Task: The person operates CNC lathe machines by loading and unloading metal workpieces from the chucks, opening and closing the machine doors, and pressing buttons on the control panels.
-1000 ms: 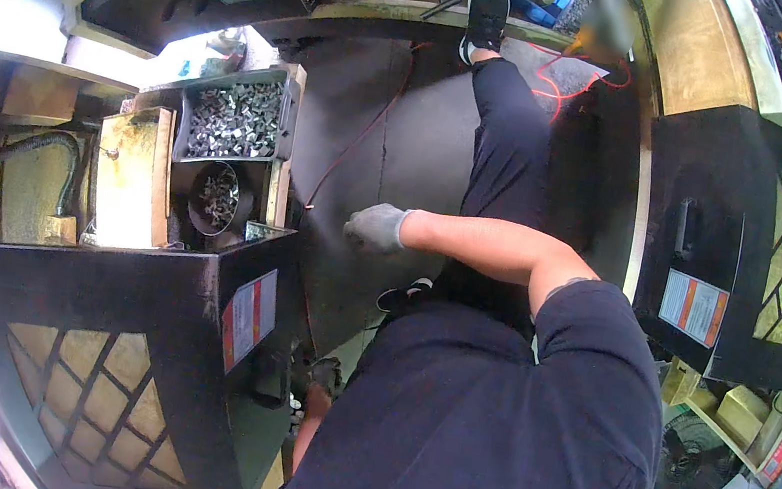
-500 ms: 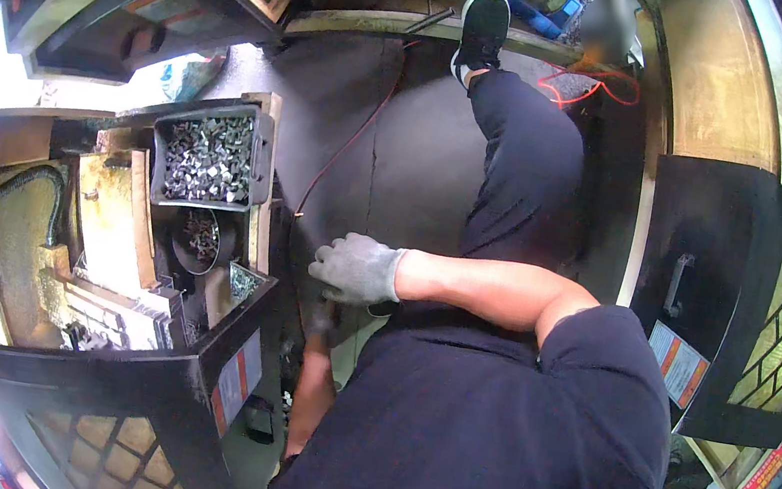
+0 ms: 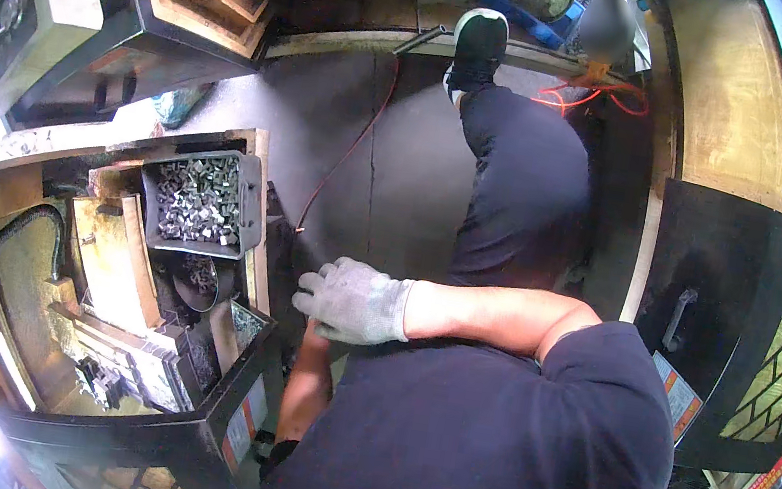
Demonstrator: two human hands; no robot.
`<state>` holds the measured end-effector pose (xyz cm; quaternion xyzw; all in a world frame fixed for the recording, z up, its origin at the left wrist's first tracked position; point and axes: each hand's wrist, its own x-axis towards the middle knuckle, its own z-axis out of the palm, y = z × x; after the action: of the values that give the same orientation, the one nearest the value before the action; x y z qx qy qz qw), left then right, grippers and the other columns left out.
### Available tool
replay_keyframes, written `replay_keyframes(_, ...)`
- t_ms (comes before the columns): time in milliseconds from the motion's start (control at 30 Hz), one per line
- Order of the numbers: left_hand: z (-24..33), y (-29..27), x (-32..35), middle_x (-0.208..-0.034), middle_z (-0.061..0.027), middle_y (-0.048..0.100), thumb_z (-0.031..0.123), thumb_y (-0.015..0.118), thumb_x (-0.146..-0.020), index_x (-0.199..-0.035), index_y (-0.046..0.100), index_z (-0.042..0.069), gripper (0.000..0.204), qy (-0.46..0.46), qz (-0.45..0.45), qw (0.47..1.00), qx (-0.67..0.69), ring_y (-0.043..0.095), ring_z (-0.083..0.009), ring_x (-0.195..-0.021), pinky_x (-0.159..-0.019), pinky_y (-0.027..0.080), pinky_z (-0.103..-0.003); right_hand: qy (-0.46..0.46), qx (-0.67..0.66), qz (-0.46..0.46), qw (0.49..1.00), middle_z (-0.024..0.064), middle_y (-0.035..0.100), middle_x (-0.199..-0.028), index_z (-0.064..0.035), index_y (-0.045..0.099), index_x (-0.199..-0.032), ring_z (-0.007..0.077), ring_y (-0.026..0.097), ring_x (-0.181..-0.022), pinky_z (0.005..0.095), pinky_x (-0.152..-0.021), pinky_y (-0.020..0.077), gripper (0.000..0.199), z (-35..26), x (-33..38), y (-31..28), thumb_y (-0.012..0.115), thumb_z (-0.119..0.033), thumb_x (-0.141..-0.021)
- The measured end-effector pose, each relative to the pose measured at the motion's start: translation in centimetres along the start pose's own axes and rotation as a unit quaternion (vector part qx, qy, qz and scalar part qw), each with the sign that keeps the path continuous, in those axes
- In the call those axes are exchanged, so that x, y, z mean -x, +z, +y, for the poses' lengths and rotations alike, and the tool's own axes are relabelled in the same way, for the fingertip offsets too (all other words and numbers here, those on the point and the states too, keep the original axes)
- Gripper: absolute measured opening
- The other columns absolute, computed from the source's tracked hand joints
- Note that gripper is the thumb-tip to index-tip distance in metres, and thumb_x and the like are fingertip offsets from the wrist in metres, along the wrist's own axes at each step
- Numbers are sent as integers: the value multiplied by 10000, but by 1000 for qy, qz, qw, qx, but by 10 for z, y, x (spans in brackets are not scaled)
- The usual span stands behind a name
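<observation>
My right hand (image 3: 357,302), in a grey knit glove, is in front of my body with its fingers curled. Whatever those fingers hold, if anything, is hidden from above. My left forearm (image 3: 307,389) reaches up from the lower edge, and the left hand is covered by the right glove. Both hands are close together, to the right of an open machine bay. In that bay a dark bin (image 3: 200,201) holds many small metal pieces. Below it sit a round container (image 3: 193,281) of darker bits and a small tray (image 3: 248,324) of small parts.
A machine cabinet (image 3: 132,14) stands at the upper left, another black cabinet (image 3: 698,290) at the right. A thin red hose (image 3: 349,152) crosses the floor. Orange tubing (image 3: 584,99) lies near my shoe (image 3: 481,50). A blue tray (image 3: 545,27) is at the top.
My view has shifted, so the left bay sits lower in the picture. The right glove now covers the left hand, which showed partly below it before.
</observation>
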<state>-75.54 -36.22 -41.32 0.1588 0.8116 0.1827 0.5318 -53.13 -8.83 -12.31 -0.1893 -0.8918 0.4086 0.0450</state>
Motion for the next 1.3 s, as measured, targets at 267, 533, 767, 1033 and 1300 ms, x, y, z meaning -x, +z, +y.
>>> replay_keyframes(267,14,1,-18,-696,-66,591,222,620,-871,-915,664,51,182,-5,-28,999,-20,588,-182,-622,-535,439,-353,-23,9,0,1000,110,579,-1052,-81,583,-1047,278,602,-909,397,-775,473,346,-9,-17,-22,653,-323,-810)
replay_keyframes(533,7,-24,5,-693,-66,590,224,620,-871,-915,665,51,184,-15,-47,998,-43,588,-182,-618,-533,440,-355,20,28,-40,999,122,592,-1034,-70,600,-1061,298,605,-936,417,-799,479,350,-17,-33,10,660,-324,-827)
replay_keyframes(767,13,-5,-3,-690,-67,590,226,620,-871,-916,665,51,186,-12,-70,997,-33,587,-183,-614,-532,441,-356,-13,62,-34,997,156,654,-985,-19,655,-992,326,655,-894,433,-759,518,335,-15,-42,9,655,-299,-808)
replay_keyframes(1033,13,35,-8,-687,-67,589,228,619,-871,-917,665,51,188,-35,-95,995,-10,586,-183,-610,-530,442,-358,-31,85,-72,993,164,642,-992,-17,629,-1026,335,644,-912,432,-795,507,360,-9,-44,-13,653,-316,-828)
replay_keyframes(1300,-41,26,42,-683,-68,588,229,619,-872,-917,665,51,190,-71,-105,992,-4,586,-183,-606,-528,444,-360,-29,92,-117,988,156,643,-1022,-65,656,-1022,340,647,-931,444,-813,515,330,-30,-50,37,655,-325,-819)
